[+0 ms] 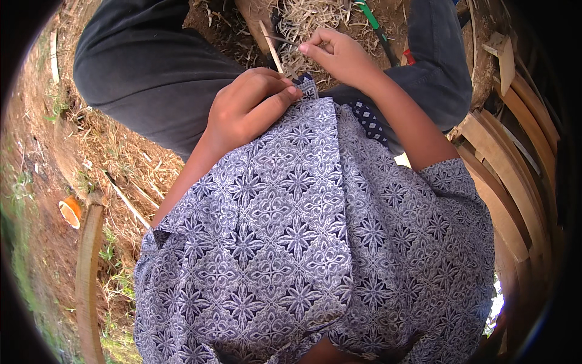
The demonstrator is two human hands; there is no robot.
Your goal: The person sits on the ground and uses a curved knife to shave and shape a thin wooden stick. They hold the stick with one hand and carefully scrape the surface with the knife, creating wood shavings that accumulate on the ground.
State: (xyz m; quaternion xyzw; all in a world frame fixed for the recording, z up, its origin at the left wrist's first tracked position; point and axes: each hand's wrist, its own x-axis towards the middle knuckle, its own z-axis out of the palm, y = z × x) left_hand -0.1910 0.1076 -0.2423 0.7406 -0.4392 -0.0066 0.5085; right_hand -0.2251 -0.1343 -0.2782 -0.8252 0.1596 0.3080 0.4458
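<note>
My left hand (251, 109) rests at my lap by the shirt's front edge, its fingers closed round the lower end of a pale, slender wooden stick (271, 48). The stick points away from me, leaning a little left. To its right, my right hand (339, 57) pinches a thin dark strip (282, 40) between thumb and forefinger. The strip's far end crosses over the stick near its top; whether the two touch is unclear. Whether the strip is a blade or a sliver of wood, I cannot tell. Patterned cloth partly hides the stick's lower end.
Curled wood shavings (309, 15) cover the ground between my legs, beside a wooden board (251, 18). A green-and-black rod-like tool (371, 18) and a red object (409, 57) lie near my right leg. Curved-looking planks (503, 164) are piled at right; a wooden post (89, 273) stands at left.
</note>
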